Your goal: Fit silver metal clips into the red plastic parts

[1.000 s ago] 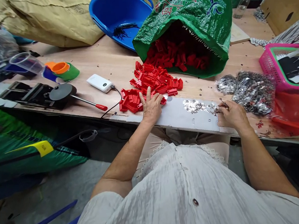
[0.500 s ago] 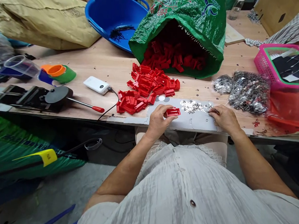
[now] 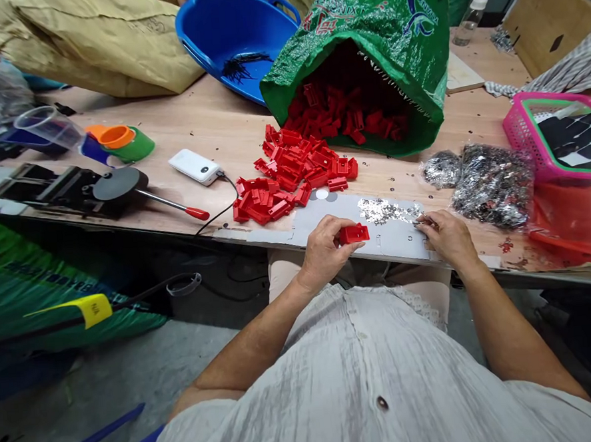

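My left hand (image 3: 326, 251) grips a small red plastic housing (image 3: 355, 233) between thumb and fingers, just above the grey sheet (image 3: 320, 214) at the table's front edge. At the right end of that sheet, my right hand (image 3: 445, 237) has thumb and fingertips pinched together; whatever is between them is too small to make out. Small shiny metal pieces (image 3: 382, 210) lie spread on the sheet between the two hands. Beyond my left hand is a heap of similar red plastic housings (image 3: 292, 171).
A green woven sack (image 3: 383, 15) lies open, with more red parts inside. Left are a white power bank (image 3: 195, 167) with a cable and a lever press (image 3: 118, 185). Bags of metal pieces (image 3: 493, 182) and a pink basket (image 3: 515, 127) stand right. Behind is a blue basin (image 3: 204, 33).
My left hand has shifted slightly right and nearer to me, tilting the red housing. My right hand stays pinched at the edge of the metal pieces. The view has moved a little.
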`<state>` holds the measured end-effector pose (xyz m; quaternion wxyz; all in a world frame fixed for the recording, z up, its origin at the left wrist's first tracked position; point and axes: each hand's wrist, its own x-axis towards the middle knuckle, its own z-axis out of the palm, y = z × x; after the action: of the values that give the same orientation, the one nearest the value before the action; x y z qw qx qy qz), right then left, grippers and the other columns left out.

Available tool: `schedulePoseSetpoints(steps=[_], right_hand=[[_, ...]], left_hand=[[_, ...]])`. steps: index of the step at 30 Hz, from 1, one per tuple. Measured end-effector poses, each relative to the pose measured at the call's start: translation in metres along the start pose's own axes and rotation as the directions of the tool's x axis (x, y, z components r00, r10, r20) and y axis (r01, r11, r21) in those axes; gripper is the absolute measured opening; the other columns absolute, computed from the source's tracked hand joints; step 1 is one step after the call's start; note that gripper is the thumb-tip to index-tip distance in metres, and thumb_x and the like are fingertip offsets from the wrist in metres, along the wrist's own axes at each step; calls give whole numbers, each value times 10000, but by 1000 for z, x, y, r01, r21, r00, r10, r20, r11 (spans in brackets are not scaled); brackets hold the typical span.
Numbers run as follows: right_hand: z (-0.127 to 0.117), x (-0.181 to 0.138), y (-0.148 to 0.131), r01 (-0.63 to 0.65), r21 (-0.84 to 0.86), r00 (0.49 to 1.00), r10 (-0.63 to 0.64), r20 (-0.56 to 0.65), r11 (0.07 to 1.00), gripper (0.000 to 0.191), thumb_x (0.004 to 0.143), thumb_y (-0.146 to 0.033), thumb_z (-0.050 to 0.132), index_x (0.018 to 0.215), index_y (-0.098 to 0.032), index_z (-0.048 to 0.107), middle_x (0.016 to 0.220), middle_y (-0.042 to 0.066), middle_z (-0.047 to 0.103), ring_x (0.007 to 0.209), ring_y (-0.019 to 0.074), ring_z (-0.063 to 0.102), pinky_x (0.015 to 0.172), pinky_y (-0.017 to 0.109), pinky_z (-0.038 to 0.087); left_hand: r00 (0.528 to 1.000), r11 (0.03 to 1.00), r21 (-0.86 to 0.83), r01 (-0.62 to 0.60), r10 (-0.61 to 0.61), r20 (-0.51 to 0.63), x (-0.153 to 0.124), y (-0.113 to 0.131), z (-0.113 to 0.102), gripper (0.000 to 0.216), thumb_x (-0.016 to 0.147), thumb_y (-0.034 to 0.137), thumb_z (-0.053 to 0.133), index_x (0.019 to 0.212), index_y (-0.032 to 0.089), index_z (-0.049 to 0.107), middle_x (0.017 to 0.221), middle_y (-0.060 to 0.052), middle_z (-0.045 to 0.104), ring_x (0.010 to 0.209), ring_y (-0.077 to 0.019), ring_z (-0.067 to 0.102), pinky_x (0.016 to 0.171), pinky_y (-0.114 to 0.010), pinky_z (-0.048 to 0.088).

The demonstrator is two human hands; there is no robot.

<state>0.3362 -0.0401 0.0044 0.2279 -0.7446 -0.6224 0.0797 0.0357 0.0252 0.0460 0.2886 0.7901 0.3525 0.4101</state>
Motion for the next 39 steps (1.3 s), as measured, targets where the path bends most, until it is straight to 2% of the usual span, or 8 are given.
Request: schedulePoseSetpoints(steps=[9,12,15,19,24,28,34,39], right_hand=[[-5,-1,-12,21,32,1000,-21,-1,999,185,894,-337,556,928,-227,701,967,74,692,841,228,627,753,358,471],[-15,-5,-26,-18,158,1000,19,-3,987,192,904,-359,562,972,-226,684,923,52,692,713,184,598,702,333,464],[-20,-12,-50,-49,337,998,33,53,940,201,905,-398,580,977,-230,664,797,15,664,622,151,541,612,295,431],[-20,-22,-87,64,494,991,-115,73,867,179,914,-394,586,954,-235,658,785,8,645,598,130,500,569,277,410],[-17,-23,-118,203,472,976,-217,-25,858,120,935,-350,578,973,-266,655,886,33,687,713,170,594,667,322,480],[-13,-17,-125,279,452,957,-287,-54,847,122,942,-317,557,949,-275,671,885,54,703,789,208,645,704,361,512],[-9,-17,-126,299,496,950,-304,-72,815,157,949,-308,549,937,-286,704,898,60,716,858,231,662,756,402,528],[-10,-19,-122,236,585,960,-279,-18,776,157,945,-316,568,954,-282,721,927,54,690,881,217,639,772,379,508]], left_hand=[[1000,1000,-13,-3,2,-23,-4,7,1,292,753,182,799,1009,194,659,899,-19,640,817,-130,622,648,-230,518],[999,1000,-2,-19,19,-37,-5,10,2,268,763,162,780,998,193,655,893,-20,648,841,-137,626,661,-232,522],[997,998,23,-54,55,-47,-6,12,4,264,773,146,760,1007,189,645,907,-25,649,846,-137,632,674,-235,530],[993,993,67,-100,104,-52,-7,14,8,264,779,130,743,1013,189,636,912,-26,644,839,-131,637,670,-225,530],[990,986,106,-131,136,-41,-8,19,9,244,790,121,720,1006,197,634,895,-20,648,854,-137,640,711,-236,538],[989,984,105,-143,147,-31,-8,24,9,244,791,105,706,1004,196,630,887,-19,663,874,-147,640,749,-254,544],[990,988,84,-129,133,-45,-11,29,8,222,802,109,687,995,203,629,882,-15,664,874,-144,646,756,-260,551],[982,987,60,-148,154,-108,-14,29,10,249,791,105,706,1006,199,624,883,-22,662,855,-138,650,717,-242,549]])
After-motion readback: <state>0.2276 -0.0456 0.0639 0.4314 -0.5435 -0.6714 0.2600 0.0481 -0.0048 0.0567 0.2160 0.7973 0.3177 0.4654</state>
